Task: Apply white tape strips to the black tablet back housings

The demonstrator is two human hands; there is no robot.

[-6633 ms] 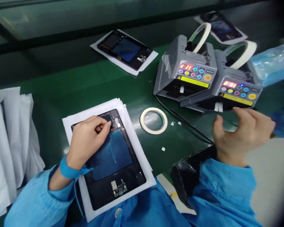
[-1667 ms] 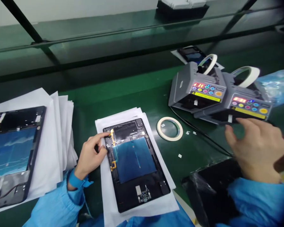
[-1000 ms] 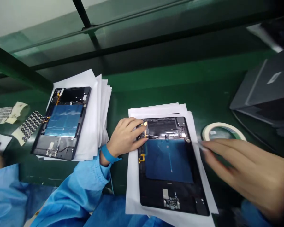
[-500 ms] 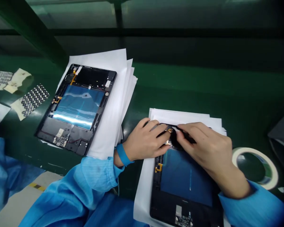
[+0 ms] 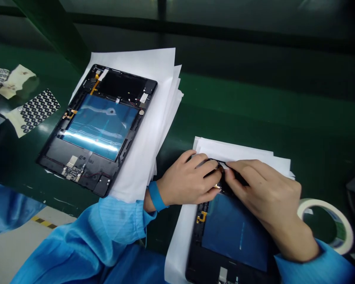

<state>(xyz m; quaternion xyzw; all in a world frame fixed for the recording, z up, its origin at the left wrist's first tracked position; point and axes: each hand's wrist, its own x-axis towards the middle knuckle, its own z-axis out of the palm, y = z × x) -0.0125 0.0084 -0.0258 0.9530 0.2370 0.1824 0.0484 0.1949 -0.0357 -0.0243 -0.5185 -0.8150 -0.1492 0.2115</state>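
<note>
Head: two hands, two tablets

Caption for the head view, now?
Left hand and right hand at a white strip on an open tablet, with another tablet alongside.

1. Lighting dim; desk darkens toward far edge.
2. Hard white glare streak across left tablet; right tablet dull, shaded.
3. Right sleeve soft at its outer end; view's upper right corner nearly black.

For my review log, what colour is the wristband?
The wristband is blue, best seen in the head view.
</note>
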